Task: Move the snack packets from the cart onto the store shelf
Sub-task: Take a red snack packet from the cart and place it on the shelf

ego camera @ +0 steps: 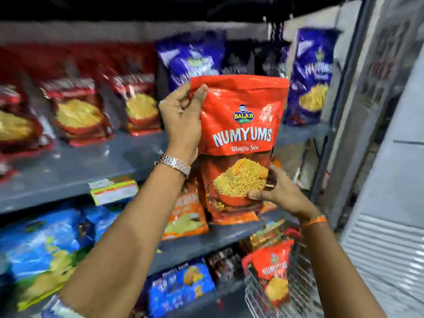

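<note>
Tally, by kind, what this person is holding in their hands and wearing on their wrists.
Snack packet: 1
Wristwatch: 1
Orange wrist thread: 1
Total: 3

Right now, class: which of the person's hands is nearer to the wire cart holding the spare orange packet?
The right. The right hand grips the held packet's lower edge, just above the cart; the left hand pinches the top corner, higher and farther left.

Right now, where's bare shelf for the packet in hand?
Upper shelf: a bare strip in front of the red packets, and a gap between them and the blue packet. Lower shelf crowded around the orange packets.
</note>
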The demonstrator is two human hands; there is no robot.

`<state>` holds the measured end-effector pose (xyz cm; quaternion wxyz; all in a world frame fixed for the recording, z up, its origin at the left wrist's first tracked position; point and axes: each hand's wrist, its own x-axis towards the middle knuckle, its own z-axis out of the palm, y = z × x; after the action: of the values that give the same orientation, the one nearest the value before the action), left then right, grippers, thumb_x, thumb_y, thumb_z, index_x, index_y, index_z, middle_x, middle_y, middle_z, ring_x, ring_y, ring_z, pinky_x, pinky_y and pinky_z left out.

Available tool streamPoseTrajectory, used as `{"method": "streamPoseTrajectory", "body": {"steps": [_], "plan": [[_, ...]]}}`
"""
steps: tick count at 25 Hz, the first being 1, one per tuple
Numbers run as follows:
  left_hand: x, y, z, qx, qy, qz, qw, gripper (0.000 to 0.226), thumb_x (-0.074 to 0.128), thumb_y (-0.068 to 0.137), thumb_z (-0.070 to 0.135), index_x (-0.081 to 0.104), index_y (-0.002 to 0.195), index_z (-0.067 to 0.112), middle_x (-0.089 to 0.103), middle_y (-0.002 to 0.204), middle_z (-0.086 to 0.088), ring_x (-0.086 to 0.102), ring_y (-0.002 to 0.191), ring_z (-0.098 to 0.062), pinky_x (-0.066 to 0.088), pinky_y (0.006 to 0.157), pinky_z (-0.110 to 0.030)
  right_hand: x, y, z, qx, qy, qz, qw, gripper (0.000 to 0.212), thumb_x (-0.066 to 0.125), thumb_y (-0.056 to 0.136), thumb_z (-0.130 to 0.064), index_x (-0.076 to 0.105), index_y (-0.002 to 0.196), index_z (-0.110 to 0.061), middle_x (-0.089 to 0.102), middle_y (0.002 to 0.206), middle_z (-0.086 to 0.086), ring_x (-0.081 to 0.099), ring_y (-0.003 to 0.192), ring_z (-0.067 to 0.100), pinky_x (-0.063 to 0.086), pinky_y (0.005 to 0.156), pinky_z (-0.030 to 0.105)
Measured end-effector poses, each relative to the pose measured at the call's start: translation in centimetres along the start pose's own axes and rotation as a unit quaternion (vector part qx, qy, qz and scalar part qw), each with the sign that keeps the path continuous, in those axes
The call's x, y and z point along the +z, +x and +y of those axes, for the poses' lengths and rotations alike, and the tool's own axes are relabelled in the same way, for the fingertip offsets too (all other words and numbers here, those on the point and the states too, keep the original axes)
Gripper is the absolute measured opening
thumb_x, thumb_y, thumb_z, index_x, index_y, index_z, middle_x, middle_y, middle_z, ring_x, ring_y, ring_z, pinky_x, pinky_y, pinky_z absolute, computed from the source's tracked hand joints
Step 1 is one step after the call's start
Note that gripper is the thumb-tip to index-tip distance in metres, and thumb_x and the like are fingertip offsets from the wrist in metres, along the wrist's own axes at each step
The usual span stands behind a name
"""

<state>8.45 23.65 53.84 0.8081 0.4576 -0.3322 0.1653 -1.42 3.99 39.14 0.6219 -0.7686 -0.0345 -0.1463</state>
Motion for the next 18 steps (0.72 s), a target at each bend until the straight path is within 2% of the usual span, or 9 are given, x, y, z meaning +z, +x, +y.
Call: {"method": "streamPoseTrajectory", "body": {"steps": [4, 6, 8, 9, 11, 12, 14, 16, 18], "plan": [[-4.0, 6.4, 7.3, 0.084, 0.03, 0.055, 0.994, 0.017, 0.062, 0.091, -0.006, 0.068, 0.088, 0.01, 0.072, 0.072, 0.012, 0.061, 0.068, 0.002, 0.051, 0.073, -0.021, 5.5, 5.6, -6.3, -0.072, 0.03, -0.042, 0.996, 0.078, 0.088, 0.065, -0.007, 0.042, 0.128, -0.005, 0.073, 0.118, 0.004, 0.07, 0.108, 0.017, 0.057, 0.086, 0.029], [-6.5, 9.1, 9.1, 0.102, 0.05, 0.086, 0.99, 0.012, 0.063, 0.091, -0.005, 0.068, 0.095, 0.005, 0.07, 0.078, 0.007, 0.059, 0.071, 0.0, 0.05, 0.076, -0.023, 8.5, 8.6, -7.9, -0.096, 0.021, -0.053, 0.994, 0.068, 0.085, 0.069, -0.003, 0.042, 0.122, -0.008, 0.072, 0.115, 0.001, 0.069, 0.108, 0.015, 0.058, 0.085, 0.028], [-9.2, 11.2, 9.9, 0.112, 0.076, 0.115, 0.984, 0.013, 0.063, 0.092, -0.003, 0.066, 0.104, 0.001, 0.066, 0.085, -0.002, 0.056, 0.075, -0.005, 0.048, 0.079, -0.024, 11.5, 11.7, -8.4, -0.104, 0.009, -0.054, 0.993, 0.066, 0.086, 0.07, -0.007, 0.041, 0.118, -0.015, 0.069, 0.118, 0.005, 0.068, 0.11, 0.017, 0.058, 0.091, 0.034], [-10.4, 12.0, 9.8, 0.112, 0.086, 0.127, 0.982, 0.013, 0.063, 0.092, -0.003, 0.066, 0.104, 0.001, 0.066, 0.086, -0.003, 0.055, 0.075, -0.005, 0.048, 0.078, -0.023, 12.8, 13.1, -8.5, -0.1, 0.002, -0.048, 0.994, 0.069, 0.088, 0.069, -0.01, 0.04, 0.119, -0.014, 0.068, 0.121, 0.009, 0.068, 0.112, 0.021, 0.057, 0.096, 0.04], [-12.6, 13.4, 9.1, 0.096, 0.091, 0.153, 0.979, 0.01, 0.062, 0.093, -0.002, 0.066, 0.098, 0.005, 0.068, 0.075, 0.008, 0.056, 0.067, 0.002, 0.05, 0.071, -0.017, 15.2, 15.7, -8.4, -0.094, -0.034, -0.018, 0.995, 0.077, 0.092, 0.065, -0.023, 0.04, 0.12, -0.011, 0.067, 0.122, 0.012, 0.066, 0.113, 0.025, 0.053, 0.1, 0.047], [-13.6, 14.0, 8.6, 0.081, 0.089, 0.166, 0.979, 0.01, 0.062, 0.093, -0.001, 0.066, 0.098, 0.006, 0.068, 0.071, 0.014, 0.057, 0.063, 0.004, 0.051, 0.069, -0.016, 16.2, 16.7, -8.3, -0.091, -0.055, -0.004, 0.994, 0.08, 0.094, 0.061, -0.03, 0.042, 0.118, -0.011, 0.067, 0.119, 0.01, 0.066, 0.111, 0.024, 0.053, 0.098, 0.048], [-15.5, 15.2, 7.3, 0.049, 0.084, 0.183, 0.978, 0.013, 0.062, 0.094, 0.001, 0.067, 0.105, 0.005, 0.068, 0.074, 0.011, 0.058, 0.065, 0.0, 0.052, 0.071, -0.02, 17.6, 18.6, -7.8, -0.088, -0.065, 0.005, 0.994, 0.084, 0.095, 0.053, -0.04, 0.043, 0.113, -0.013, 0.069, 0.113, 0.007, 0.068, 0.105, 0.022, 0.056, 0.092, 0.05], [-17.0, 16.3, 6.2, 0.027, 0.08, 0.19, 0.978, 0.02, 0.063, 0.094, 0.003, 0.066, 0.114, -0.001, 0.068, 0.075, 0.007, 0.058, 0.065, -0.003, 0.052, 0.072, -0.024, 18.2, 20.2, -7.2, -0.075, -0.037, -0.001, 0.996, 0.086, 0.094, 0.049, -0.045, 0.043, 0.111, -0.015, 0.07, 0.111, 0.006, 0.07, 0.103, 0.022, 0.058, 0.089, 0.051], [-17.9, 17.5, 5.4, 0.009, 0.089, 0.196, 0.977, 0.022, 0.065, 0.094, 0.008, 0.066, 0.114, 0.0, 0.07, 0.068, 0.013, 0.06, 0.058, 0.002, 0.053, 0.065, -0.021, 18.4, 21.4, -7.1, -0.066, -0.021, -0.007, 0.998, 0.084, 0.093, 0.048, -0.046, 0.043, 0.109, -0.019, 0.069, 0.113, 0.006, 0.069, 0.105, 0.022, 0.059, 0.089, 0.049]]}}
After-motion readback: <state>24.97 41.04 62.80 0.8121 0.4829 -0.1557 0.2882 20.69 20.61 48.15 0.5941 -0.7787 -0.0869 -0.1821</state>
